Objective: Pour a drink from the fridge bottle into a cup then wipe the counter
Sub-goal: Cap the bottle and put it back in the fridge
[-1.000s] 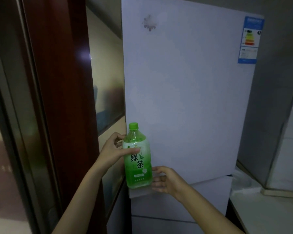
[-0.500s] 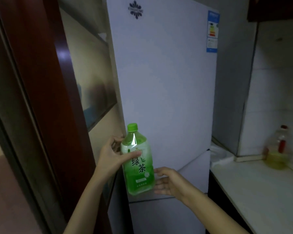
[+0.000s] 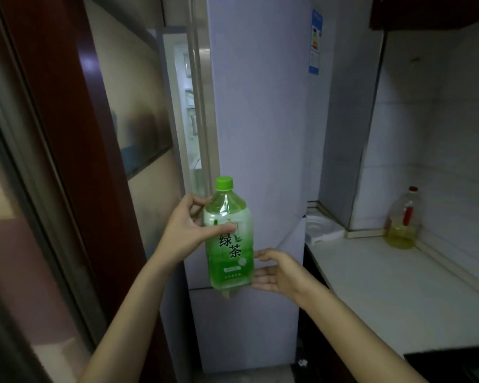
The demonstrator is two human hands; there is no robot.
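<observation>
A green tea bottle (image 3: 229,239) with a green cap and a green label stands upright in front of the white fridge (image 3: 260,134). My left hand (image 3: 186,230) grips its upper part from the left, thumb across the label. To the bottle's lower right, my right hand (image 3: 277,273) is spread with fingers apart, its fingertips at the bottle's lower edge; whether they touch is unclear. The upper fridge door stands slightly ajar, with a lit strip of the inside showing at its left edge. No cup is in view.
A white counter (image 3: 385,294) runs along the right, next to the fridge. On it stand a bottle of yellow oil with a red cap (image 3: 403,219) by the tiled wall and a white plastic dish (image 3: 320,226) at the far end. A dark red door frame (image 3: 67,134) is at left.
The view has turned right, bringing the counter closer. The fridge door now shows a lit gap at its left edge. Both hands and the bottle keep much the same pose.
</observation>
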